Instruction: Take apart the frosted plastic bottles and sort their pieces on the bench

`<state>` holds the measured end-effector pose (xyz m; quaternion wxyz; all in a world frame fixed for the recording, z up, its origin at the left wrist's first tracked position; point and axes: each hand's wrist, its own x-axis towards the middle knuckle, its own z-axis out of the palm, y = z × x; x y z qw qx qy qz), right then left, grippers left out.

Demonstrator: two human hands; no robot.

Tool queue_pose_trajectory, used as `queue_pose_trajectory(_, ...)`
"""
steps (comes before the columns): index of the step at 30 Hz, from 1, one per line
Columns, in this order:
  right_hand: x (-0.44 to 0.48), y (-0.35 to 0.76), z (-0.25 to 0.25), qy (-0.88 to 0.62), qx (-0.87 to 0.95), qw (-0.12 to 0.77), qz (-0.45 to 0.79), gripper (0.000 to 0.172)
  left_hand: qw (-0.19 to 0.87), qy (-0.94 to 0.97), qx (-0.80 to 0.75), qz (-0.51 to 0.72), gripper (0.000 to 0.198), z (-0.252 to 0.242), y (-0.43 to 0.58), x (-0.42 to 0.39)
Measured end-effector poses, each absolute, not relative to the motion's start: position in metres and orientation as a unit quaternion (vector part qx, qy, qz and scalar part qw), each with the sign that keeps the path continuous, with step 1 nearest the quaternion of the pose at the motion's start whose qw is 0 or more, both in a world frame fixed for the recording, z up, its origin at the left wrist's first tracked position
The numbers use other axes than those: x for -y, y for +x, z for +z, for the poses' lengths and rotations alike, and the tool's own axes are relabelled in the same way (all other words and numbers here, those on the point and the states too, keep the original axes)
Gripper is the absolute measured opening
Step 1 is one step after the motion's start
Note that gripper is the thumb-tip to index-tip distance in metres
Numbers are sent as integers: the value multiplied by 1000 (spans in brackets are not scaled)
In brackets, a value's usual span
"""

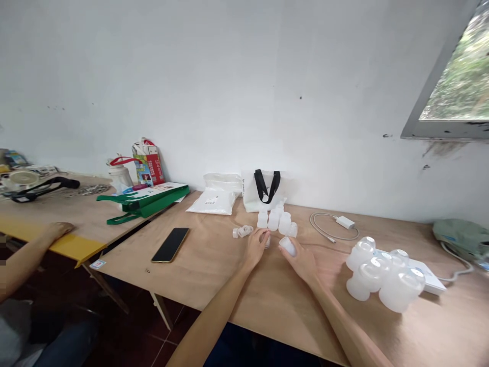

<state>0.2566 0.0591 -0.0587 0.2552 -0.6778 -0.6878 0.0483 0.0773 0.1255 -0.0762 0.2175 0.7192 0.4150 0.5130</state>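
Observation:
My right hand [303,260] is closed around a small, translucent white bottle [288,246], which is tilted above the wooden table. Just left of it, my left hand [255,248] has its fingers curled at a small white piece [267,243]; the fingers partly hide it, so its kind is unclear. Beyond both hands, several small white bottles [273,220] stand close together. A few translucent white rings [244,231] lie beside my left hand. Farther right sits a group of larger frosted bottles [399,289] with clear domed covers.
A phone [171,245] lies to the left. Against the wall are a white packet [213,202] and a white bag with black handles [250,196]. A cable with charger [346,222] and white box [428,275] are right. Another person's arm [34,250] rests at the neighbouring table.

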Motion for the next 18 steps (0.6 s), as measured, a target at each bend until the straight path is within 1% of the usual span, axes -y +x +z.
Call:
queue_pose_trajectory(5, -58, 256, -57, -677, 688, 259, 42, 43, 208, 710, -411, 532, 28, -75, 76, -124)
queue_pose_trajectory(10, -58, 257, -58, -672, 693, 257, 44, 42, 224, 724, -404, 512, 24, -78, 75, -128)
queue_pose_trajectory(18, -58, 257, -58, -675, 692, 248, 59, 42, 216, 724, -418, 504, 20, -78, 73, -127)
